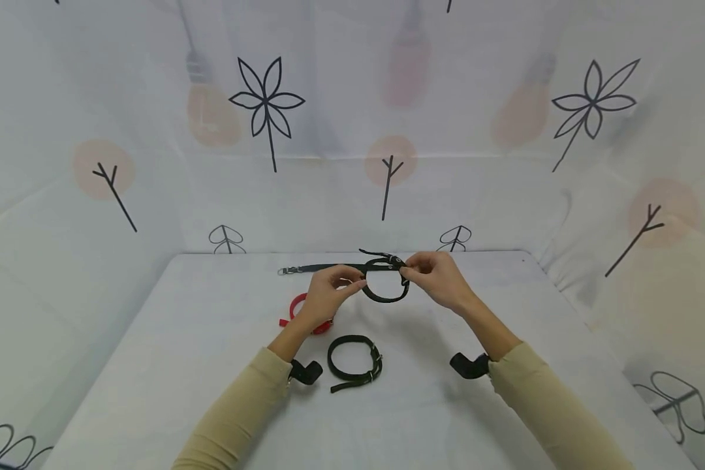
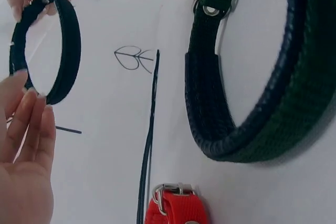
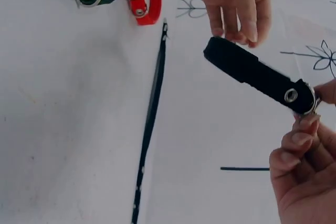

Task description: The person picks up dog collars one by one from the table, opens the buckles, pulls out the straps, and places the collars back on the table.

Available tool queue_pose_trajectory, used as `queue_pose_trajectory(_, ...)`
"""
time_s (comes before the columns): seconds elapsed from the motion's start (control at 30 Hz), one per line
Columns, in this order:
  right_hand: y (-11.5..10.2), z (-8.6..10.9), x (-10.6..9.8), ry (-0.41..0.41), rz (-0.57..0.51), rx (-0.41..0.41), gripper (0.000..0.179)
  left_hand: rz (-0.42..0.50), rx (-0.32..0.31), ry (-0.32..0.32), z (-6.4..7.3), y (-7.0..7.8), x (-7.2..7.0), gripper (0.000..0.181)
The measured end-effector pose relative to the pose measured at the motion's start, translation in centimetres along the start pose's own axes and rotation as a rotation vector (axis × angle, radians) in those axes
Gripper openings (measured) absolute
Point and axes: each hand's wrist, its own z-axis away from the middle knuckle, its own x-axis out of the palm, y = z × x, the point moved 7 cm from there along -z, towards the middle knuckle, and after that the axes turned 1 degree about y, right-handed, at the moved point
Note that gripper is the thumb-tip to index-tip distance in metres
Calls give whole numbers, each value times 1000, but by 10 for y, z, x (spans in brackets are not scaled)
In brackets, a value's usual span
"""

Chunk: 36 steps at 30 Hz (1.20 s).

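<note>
Both hands hold a dark collar (image 1: 386, 300) in the air above the far part of the table, its strap bent into a loop. The left hand (image 1: 332, 290) pinches the loop's left side. At the right side, by the metal ring and buckle, the right hand (image 1: 437, 277) grips it between thumb and fingers. An eyelet shows on this collar (image 3: 247, 69) in the right wrist view. On the table, a dark green collar (image 1: 346, 376) lies looped nearer the person. A red collar (image 1: 322, 328) is partly hidden behind the left hand and forearm.
A straight dark strap (image 1: 320, 267) with a metal buckle at its left end lies along the table's back edge, behind the held collar. The white table (image 1: 211, 326) meets patterned cloth walls (image 1: 329, 196) at the back and sides.
</note>
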Motion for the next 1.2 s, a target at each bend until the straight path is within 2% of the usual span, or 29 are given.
queue_pose_trajectory(0.07,-3,1,1,-25,-9,-42,13,13,-37,40,1,-3,-5,20)
queue_pose_trajectory(0.13,-5,2,1,-48,-18,-74,13,36,-69,52,1,-5,-8,24)
queue_pose_trajectory(0.2,-7,3,1,-67,-40,-103,12,59,-99,28,1,-9,-8,28)
queue_pose_trajectory(0.33,-10,5,0,-88,-49,-138,11,83,-132,-62,1,-13,-5,31)
queue_pose_trajectory(0.47,-7,5,-1,-86,-26,-134,12,83,-133,-106,2,-13,-4,34)
queue_pose_trajectory(0.73,-6,4,1,-75,14,-153,14,93,-143,-88,4,-15,-4,35)
queue_pose_trajectory(0.87,-8,3,1,-69,17,-168,12,126,-137,-94,4,-14,-3,32)
queue_pose_trajectory(0.97,-10,3,2,-72,26,-174,12,116,-127,-103,4,-13,-2,30)
queue_pose_trajectory(1.07,-12,3,3,-84,37,-175,12,104,-127,-134,5,-14,-1,27)
queue_pose_trajectory(1.2,-13,3,5,-96,39,-179,13,153,-132,-203,5,-13,3,27)
